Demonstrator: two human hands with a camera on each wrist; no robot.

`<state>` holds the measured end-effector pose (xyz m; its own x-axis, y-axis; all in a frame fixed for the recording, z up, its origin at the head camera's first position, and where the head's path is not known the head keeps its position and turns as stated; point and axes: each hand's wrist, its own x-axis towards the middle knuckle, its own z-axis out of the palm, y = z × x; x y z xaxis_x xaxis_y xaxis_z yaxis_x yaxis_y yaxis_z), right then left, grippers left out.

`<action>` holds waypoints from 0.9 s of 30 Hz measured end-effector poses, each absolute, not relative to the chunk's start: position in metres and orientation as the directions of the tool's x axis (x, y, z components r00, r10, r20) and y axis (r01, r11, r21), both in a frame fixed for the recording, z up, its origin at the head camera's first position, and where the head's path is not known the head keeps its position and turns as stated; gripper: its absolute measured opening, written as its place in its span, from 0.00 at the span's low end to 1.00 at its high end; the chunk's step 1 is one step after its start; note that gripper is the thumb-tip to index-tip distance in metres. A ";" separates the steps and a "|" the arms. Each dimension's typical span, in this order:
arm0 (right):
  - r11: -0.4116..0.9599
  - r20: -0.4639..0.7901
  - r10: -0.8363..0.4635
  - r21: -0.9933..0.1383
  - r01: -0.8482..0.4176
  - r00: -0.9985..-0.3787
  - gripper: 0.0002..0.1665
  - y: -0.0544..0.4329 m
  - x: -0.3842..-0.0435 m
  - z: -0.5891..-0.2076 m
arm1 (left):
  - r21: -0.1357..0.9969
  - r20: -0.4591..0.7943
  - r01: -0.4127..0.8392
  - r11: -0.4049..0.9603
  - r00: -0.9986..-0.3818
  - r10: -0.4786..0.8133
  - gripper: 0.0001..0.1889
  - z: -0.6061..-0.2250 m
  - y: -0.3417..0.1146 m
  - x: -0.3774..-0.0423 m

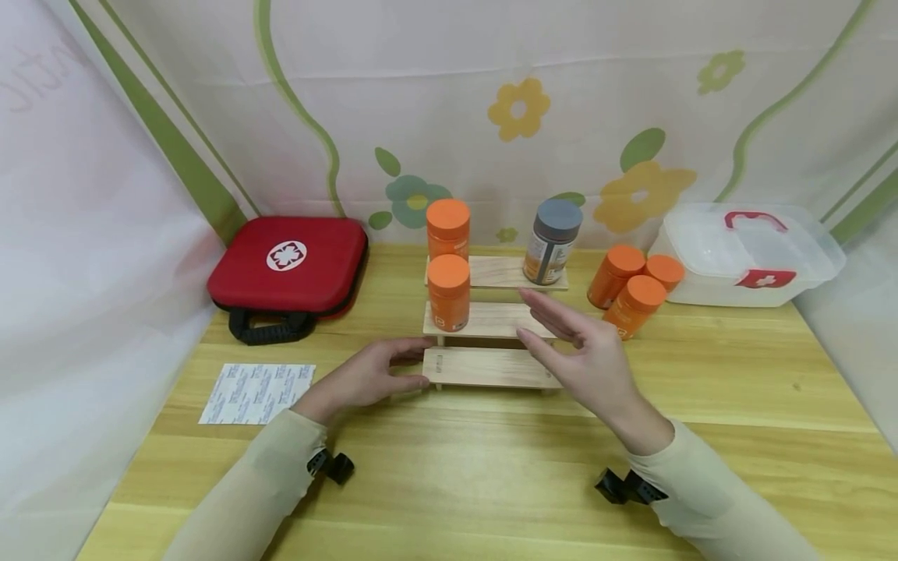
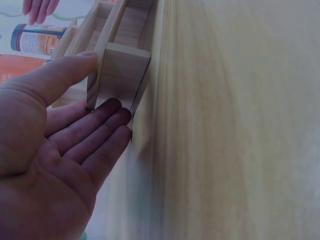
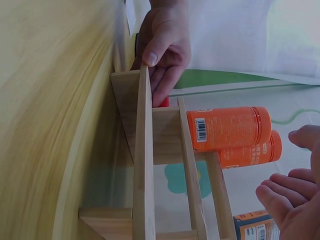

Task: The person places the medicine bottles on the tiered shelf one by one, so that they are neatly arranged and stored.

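Note:
A three-step wooden display rack (image 1: 494, 366) stands on the table. At its lowest step's left end, my left hand (image 1: 372, 372) grips the board between thumb and fingers; the thumb (image 2: 80, 65) lies on the edge in the left wrist view. My right hand (image 1: 585, 351) hovers by the rack's right side, holding nothing, its fingers extended and thumb apart. One orange bottle (image 1: 449, 294) is on the middle step's left end, and another orange bottle (image 1: 447, 226) is behind it on the top step. A grey-capped bottle (image 1: 553, 241) occupies the top step's right end.
Right of the rack, three orange bottles (image 1: 634, 304) cluster beside a clear first-aid box (image 1: 754, 253) with a red handle. A red zip case (image 1: 291, 265) lies at the back left, with a printed white sheet (image 1: 256, 393) in front. A floral curtain (image 1: 435, 93) hangs behind.

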<state>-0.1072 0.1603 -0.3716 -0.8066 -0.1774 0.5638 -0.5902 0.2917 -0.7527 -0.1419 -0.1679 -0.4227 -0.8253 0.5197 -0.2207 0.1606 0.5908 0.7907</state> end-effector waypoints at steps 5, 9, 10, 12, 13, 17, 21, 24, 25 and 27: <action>0.320 0.564 -0.172 -0.743 -0.587 -0.808 0.33 0.170 -0.103 -0.373 | 0.790 -0.214 0.170 0.589 -0.825 0.524 0.35 -0.423 -0.168 -0.142; 0.321 0.564 -0.162 -0.746 -0.583 -0.810 0.33 0.179 -0.099 -0.374 | 0.790 -0.211 0.173 0.588 -0.825 0.525 0.34 -0.423 -0.167 -0.142; 0.318 0.561 -0.159 -0.750 -0.580 -0.813 0.33 0.182 -0.099 -0.374 | 0.791 -0.211 0.172 0.587 -0.824 0.526 0.34 -0.423 -0.167 -0.142; 0.324 0.558 -0.151 -0.752 -0.574 -0.816 0.33 0.187 -0.097 -0.376 | 0.793 -0.212 0.171 0.585 -0.823 0.527 0.34 -0.423 -0.167 -0.142; 0.325 0.555 -0.145 -0.755 -0.570 -0.819 0.34 0.190 -0.096 -0.376 | 0.793 -0.212 0.170 0.585 -0.823 0.527 0.34 -0.423 -0.167 -0.141; 0.340 0.562 -0.127 -0.750 -0.568 -0.818 0.34 0.202 -0.093 -0.380 | 0.793 -0.210 0.172 0.584 -0.823 0.527 0.34 -0.423 -0.167 -0.141; 0.380 0.559 -0.106 -0.742 -0.553 -0.823 0.33 0.217 -0.091 -0.384 | 0.793 -0.214 0.168 0.586 -0.823 0.526 0.34 -0.422 -0.167 -0.141; 0.418 0.535 -0.082 -0.747 -0.517 -0.841 0.33 0.227 -0.089 -0.386 | 0.791 -0.221 0.163 0.589 -0.823 0.524 0.34 -0.421 -0.166 -0.141; 0.426 0.526 -0.075 -0.751 -0.504 -0.847 0.32 0.231 -0.089 -0.387 | 0.791 -0.223 0.161 0.590 -0.823 0.522 0.34 -0.421 -0.166 -0.141; 0.434 0.503 -0.061 -0.765 -0.476 -0.862 0.32 0.236 -0.088 -0.388 | 0.788 -0.226 0.158 0.595 -0.825 0.518 0.34 -0.420 -0.167 -0.141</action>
